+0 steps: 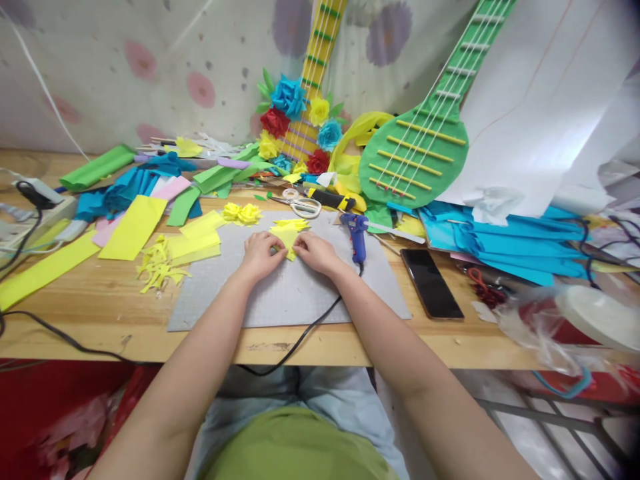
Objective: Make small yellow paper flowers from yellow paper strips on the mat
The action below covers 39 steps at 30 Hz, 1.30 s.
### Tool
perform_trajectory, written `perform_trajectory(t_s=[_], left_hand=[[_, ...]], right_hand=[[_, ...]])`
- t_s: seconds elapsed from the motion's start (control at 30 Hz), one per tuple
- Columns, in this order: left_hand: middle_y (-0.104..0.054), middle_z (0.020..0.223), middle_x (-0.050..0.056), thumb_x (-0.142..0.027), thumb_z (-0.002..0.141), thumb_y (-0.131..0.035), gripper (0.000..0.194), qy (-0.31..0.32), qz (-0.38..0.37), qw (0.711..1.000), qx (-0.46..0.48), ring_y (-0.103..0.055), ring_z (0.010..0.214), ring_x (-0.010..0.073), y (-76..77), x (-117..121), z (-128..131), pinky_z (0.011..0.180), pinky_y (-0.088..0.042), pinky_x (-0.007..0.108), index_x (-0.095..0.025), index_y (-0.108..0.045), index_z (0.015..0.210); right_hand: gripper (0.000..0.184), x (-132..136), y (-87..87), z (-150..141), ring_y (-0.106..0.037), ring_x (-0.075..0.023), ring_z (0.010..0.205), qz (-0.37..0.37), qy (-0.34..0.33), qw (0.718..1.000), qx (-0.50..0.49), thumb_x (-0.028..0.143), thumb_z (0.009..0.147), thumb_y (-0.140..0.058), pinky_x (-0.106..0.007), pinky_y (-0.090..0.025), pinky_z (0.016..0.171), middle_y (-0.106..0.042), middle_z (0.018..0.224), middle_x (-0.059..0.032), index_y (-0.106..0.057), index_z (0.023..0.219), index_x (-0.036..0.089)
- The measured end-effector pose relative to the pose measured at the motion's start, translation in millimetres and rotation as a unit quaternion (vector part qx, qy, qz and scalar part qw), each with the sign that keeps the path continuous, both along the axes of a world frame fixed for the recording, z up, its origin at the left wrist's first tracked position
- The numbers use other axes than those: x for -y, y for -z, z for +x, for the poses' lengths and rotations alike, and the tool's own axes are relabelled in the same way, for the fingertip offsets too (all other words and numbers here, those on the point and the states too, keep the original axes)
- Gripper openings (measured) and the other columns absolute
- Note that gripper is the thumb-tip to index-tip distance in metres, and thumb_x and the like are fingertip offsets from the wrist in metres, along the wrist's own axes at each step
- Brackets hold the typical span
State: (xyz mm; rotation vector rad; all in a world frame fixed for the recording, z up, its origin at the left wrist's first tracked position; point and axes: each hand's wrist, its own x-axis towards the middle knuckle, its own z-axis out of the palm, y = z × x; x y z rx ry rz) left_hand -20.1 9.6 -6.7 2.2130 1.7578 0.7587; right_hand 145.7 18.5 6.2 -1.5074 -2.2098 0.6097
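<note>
Between my two hands is a small piece of yellow crepe paper (287, 236), above the grey cutting mat (295, 303). My left hand (262, 255) pinches its left edge near the bottom, thumb against fingers. On the opposite edge my right hand (316, 252) pinches it the same way. More yellow paper petals (293, 223) lie just behind the piece. Yellow paper flowers (242, 213) rest at the mat's back left. A blue glue gun (356, 237) lies to the right of my right hand, its black cord running toward me.
White-handled scissors (305, 207) lie behind the mat. Yellow strips (133, 227) and curled scraps (161, 263) are at left. A phone (431, 283) sits at right, near blue crepe paper (505, 240). Green (415, 157) and yellow (303, 133) paper-covered instruments lean at the back.
</note>
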Motion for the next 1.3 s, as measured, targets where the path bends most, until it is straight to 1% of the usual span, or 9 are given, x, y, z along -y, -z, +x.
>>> perform_trajectory(t_s=[0.07,0.2,0.3,0.43,0.67,0.8,0.97,1.1,1.3], left_hand=[[-0.06,0.091,0.004,-0.033,0.074,-0.057,0.013,0.011,0.002,1.0,-0.004,-0.049,0.098,0.0235,-0.4,-2.0,-3.8,0.088,-0.032,0.041,-0.023,-0.065,0.075],[-0.06,0.096,0.005,-0.033,0.073,-0.057,0.014,0.004,-0.001,1.0,-0.012,-0.048,0.1,0.0246,0.6,-4.1,-7.9,0.089,-0.032,0.042,-0.022,-0.065,0.075],[-0.06,0.093,0.005,-0.035,0.073,-0.057,0.015,0.006,0.001,1.0,-0.023,-0.048,0.098,0.0248,1.9,-3.1,-6.1,0.088,-0.032,0.043,-0.022,-0.065,0.074],[-0.061,0.09,0.006,-0.035,0.074,-0.056,0.015,-0.006,0.013,0.999,-0.036,-0.048,0.097,0.0257,4.1,-1.6,-1.1,0.086,-0.032,0.042,-0.022,-0.064,0.074],[-0.06,0.091,0.007,-0.034,0.075,-0.055,0.015,-0.022,0.022,0.998,-0.045,-0.047,0.098,0.0266,5.5,-1.1,3.4,0.086,-0.033,0.042,-0.022,-0.064,0.075],[-0.06,0.092,0.006,-0.032,0.075,-0.055,0.013,-0.023,0.019,0.998,-0.064,-0.046,0.099,0.0259,2.5,1.2,4.9,0.086,-0.033,0.04,-0.022,-0.062,0.077],[-0.058,0.098,0.006,-0.03,0.074,-0.057,0.016,-0.034,0.025,0.997,-0.068,-0.045,0.1,0.0246,0.4,4.0,5.9,0.086,-0.033,0.038,-0.022,-0.059,0.087],[-0.057,0.097,0.006,-0.031,0.076,-0.055,0.012,-0.021,0.019,0.997,-0.076,-0.043,0.102,0.0247,0.8,5.2,4.9,0.087,-0.032,0.039,-0.023,-0.061,0.081],[-0.056,0.097,0.006,-0.036,0.076,-0.054,0.017,-0.014,0.013,0.997,-0.073,-0.042,0.103,0.0244,-0.5,9.2,3.5,0.089,-0.031,0.039,-0.023,-0.063,0.083]], right_hand=[[0.011,1.5,0.6,0.4,-0.052,-0.0138,0.075,-0.002,-0.006,1.0,-0.007,0.024,0.08,-0.048,-0.025,-0.038,0.068,-0.058,0.086,-0.0026,-0.058,0.084,0.019],[0.012,1.4,3.0,0.3,-0.051,-0.0135,0.074,0.002,-0.005,1.0,-0.002,0.025,0.08,-0.05,-0.025,-0.037,0.066,-0.058,0.085,-0.0026,-0.058,0.085,0.019],[0.011,0.0,3.8,-0.6,-0.051,-0.0137,0.072,0.009,-0.002,1.0,0.005,0.026,0.078,-0.053,-0.025,-0.036,0.064,-0.058,0.084,-0.0027,-0.059,0.084,0.019],[0.01,-0.5,4.2,-2.9,-0.051,-0.0144,0.073,0.011,0.014,1.0,0.019,0.029,0.079,-0.053,-0.025,-0.035,0.063,-0.059,0.085,-0.003,-0.058,0.081,0.02],[0.012,0.7,3.4,-6.6,-0.052,-0.0148,0.073,0.014,0.033,0.999,0.032,0.03,0.079,-0.051,-0.025,-0.034,0.061,-0.059,0.085,-0.0034,-0.058,0.08,0.02],[0.013,2.9,0.7,-7.1,-0.052,-0.0136,0.073,0.008,0.037,0.998,0.042,0.03,0.08,-0.05,-0.024,-0.034,0.061,-0.06,0.086,-0.0032,-0.058,0.081,0.019],[0.015,5.6,1.4,-7.5,-0.052,-0.0127,0.074,0.022,0.033,0.998,0.051,0.03,0.081,-0.049,-0.023,-0.033,0.061,-0.06,0.089,-0.0029,-0.058,0.084,0.019],[0.013,7.2,3.3,-8.5,-0.052,-0.0131,0.075,0.034,0.034,0.998,0.049,0.03,0.08,-0.049,-0.024,-0.034,0.062,-0.06,0.09,-0.0029,-0.057,0.084,0.02],[0.016,9.4,7.7,-7.3,-0.053,-0.0132,0.076,0.049,0.038,0.998,0.03,0.026,0.08,-0.048,-0.024,-0.036,0.064,-0.06,0.094,-0.0027,-0.054,0.094,0.02]])
